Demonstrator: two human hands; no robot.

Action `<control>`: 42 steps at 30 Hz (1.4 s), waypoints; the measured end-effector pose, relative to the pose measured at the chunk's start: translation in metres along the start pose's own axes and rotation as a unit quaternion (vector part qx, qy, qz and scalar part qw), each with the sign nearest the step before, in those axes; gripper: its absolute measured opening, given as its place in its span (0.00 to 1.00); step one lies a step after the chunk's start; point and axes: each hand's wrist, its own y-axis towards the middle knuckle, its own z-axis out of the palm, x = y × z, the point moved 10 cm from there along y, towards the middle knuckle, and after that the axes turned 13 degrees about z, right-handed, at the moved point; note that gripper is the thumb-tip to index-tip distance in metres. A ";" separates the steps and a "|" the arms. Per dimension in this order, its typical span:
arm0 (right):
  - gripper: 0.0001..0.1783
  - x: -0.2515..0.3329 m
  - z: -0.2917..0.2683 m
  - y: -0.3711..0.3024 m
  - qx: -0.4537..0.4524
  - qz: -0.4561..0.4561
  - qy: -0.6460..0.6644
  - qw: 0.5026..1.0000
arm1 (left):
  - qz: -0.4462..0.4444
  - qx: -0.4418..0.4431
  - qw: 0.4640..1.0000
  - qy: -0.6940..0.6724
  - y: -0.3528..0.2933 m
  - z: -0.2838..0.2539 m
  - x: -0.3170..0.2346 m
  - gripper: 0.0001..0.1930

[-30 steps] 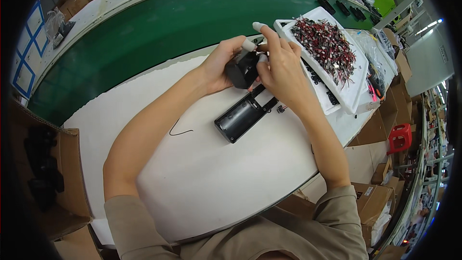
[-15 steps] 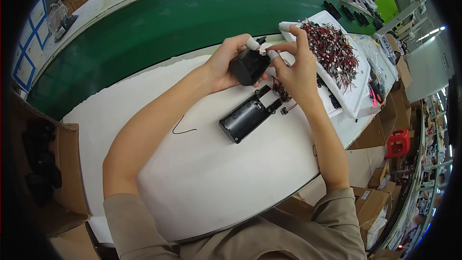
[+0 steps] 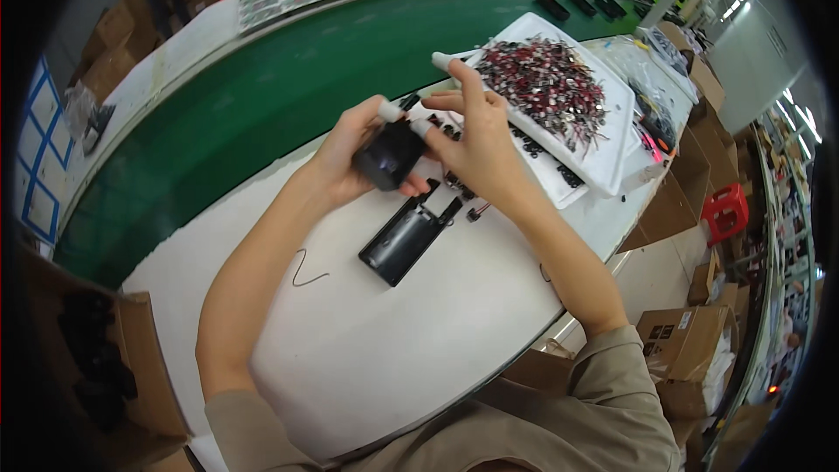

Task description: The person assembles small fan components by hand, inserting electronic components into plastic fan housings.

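My left hand (image 3: pixel 339 157) is wrapped round a black plastic housing (image 3: pixel 387 157), holding it tilted above the table. My right hand (image 3: pixel 482 138) is at the housing's upper right edge, thumb close against it and index finger raised. Whatever lies between the right fingers is too small to make out. White covers sit on the left thumb and on the right thumb and index fingertips. Below the hands, a second black housing (image 3: pixel 407 243) with two prongs lies on the white table surface. Beside its prongs rests a small connector (image 3: pixel 474 214) with red and dark wires.
A white foam tray (image 3: pixel 612 166) heaped with small red-and-black wired parts (image 3: pixel 546 87) stands at the right, over another tray of small black parts. A green belt (image 3: pixel 253 79) runs behind. A thin dark wire (image 3: pixel 306 280) lies at left; a cardboard box (image 3: pixel 153 358) stands beside the table.
The whole view has shifted, so the table and tray appear further left. Both hands stay together at the held housing, which now looks blurred. The second housing still lies on the table.
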 end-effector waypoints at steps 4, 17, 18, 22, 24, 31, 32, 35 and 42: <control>0.40 -0.010 -0.020 0.002 -0.028 0.020 0.022 0.999 | -0.014 0.006 0.999 0.028 0.003 0.001 -0.013 0.29; 0.34 -0.026 -0.038 0.009 -0.066 0.034 0.025 0.997 | 0.076 -0.176 0.897 0.399 0.163 -0.121 -0.095 0.17; 0.33 -0.026 -0.034 0.011 -0.046 0.039 0.032 0.998 | 0.092 -0.201 0.872 0.436 0.173 -0.131 -0.102 0.17; 0.32 -0.028 -0.034 0.009 -0.060 0.028 0.034 0.997 | 0.163 -0.265 0.776 0.548 0.201 -0.132 -0.112 0.19; 0.31 -0.029 -0.034 0.009 -0.049 0.029 0.035 0.998 | 0.150 -0.278 0.729 0.608 0.205 -0.124 -0.113 0.21; 0.29 -0.024 -0.022 0.008 -0.011 0.026 0.024 0.999 | 0.141 -0.298 0.695 0.639 0.191 -0.119 -0.117 0.25; 0.29 -0.022 -0.020 0.008 -0.007 0.020 0.022 1.000 | 0.137 -0.303 0.697 0.635 0.183 -0.121 -0.119 0.26; 0.25 -0.023 -0.011 0.006 0.042 0.018 0.009 0.999 | 0.127 -0.260 0.761 0.580 0.144 -0.101 -0.109 0.28; 0.11 -0.031 0.027 -0.010 0.179 -0.026 -0.035 0.983 | 0.025 -0.007 0.338 0.941 -0.039 -0.008 -0.102 0.11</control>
